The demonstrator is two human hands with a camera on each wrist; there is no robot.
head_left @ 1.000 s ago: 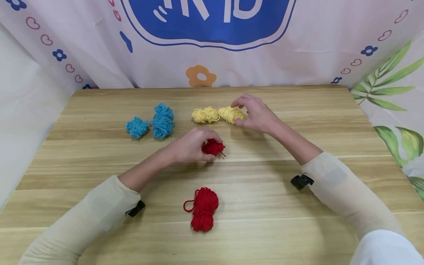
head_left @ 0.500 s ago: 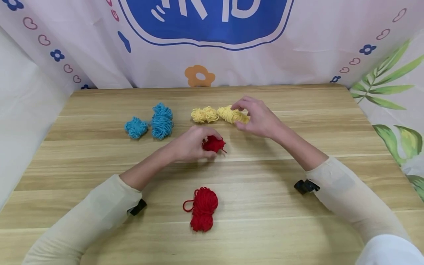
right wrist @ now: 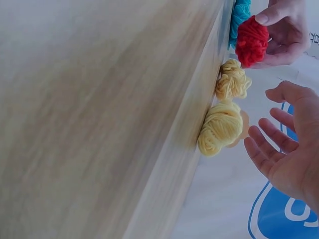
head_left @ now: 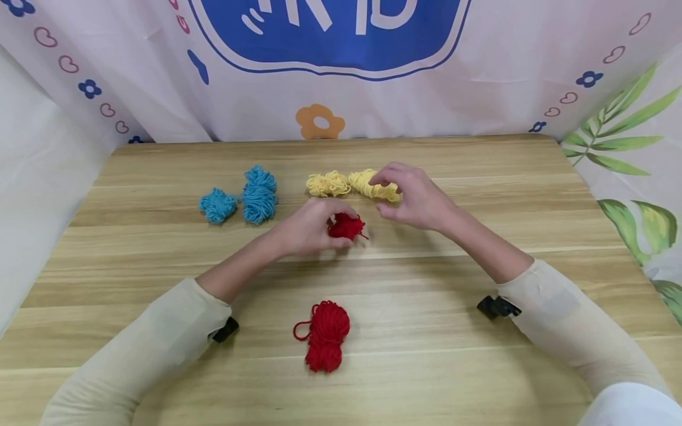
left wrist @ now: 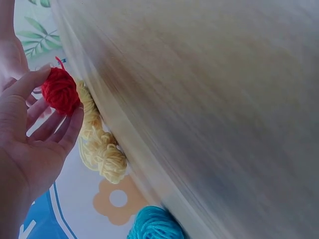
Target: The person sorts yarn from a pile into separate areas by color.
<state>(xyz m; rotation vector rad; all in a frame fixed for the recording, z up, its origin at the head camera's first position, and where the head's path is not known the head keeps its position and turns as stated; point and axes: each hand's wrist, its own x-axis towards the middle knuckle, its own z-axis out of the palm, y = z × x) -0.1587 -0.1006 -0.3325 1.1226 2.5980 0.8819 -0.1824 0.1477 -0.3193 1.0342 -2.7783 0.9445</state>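
Note:
My left hand (head_left: pixel 311 228) grips a small bundle of red yarn (head_left: pixel 346 227) between thumb and fingers, held above the table; the left wrist view shows the red yarn (left wrist: pixel 61 91) pinched at the fingertips. Beside the right-hand bundle of yellow yarn (head_left: pixel 367 184), my right hand (head_left: pixel 418 198) hovers with relaxed fingers. In the right wrist view nothing lies between the fingers of the right hand (right wrist: pixel 294 142), and the yellow yarn (right wrist: pixel 220 128) sits apart from them. A second yellow yarn bundle (head_left: pixel 327 184) lies end to end with the first.
Two blue yarn bundles, a small one (head_left: pixel 218 205) and a longer one (head_left: pixel 259 195), lie at the left back. Nearer the front lies another red yarn bundle (head_left: pixel 327 336) with a loose loop. A printed cloth (head_left: pixel 437 106) hangs behind the wooden table (head_left: pixel 426 355).
My right hand has drawn back from the yellow yarn, toward the front, uncovering its right end. The left hand has moved slightly right and away from me with the red yarn.

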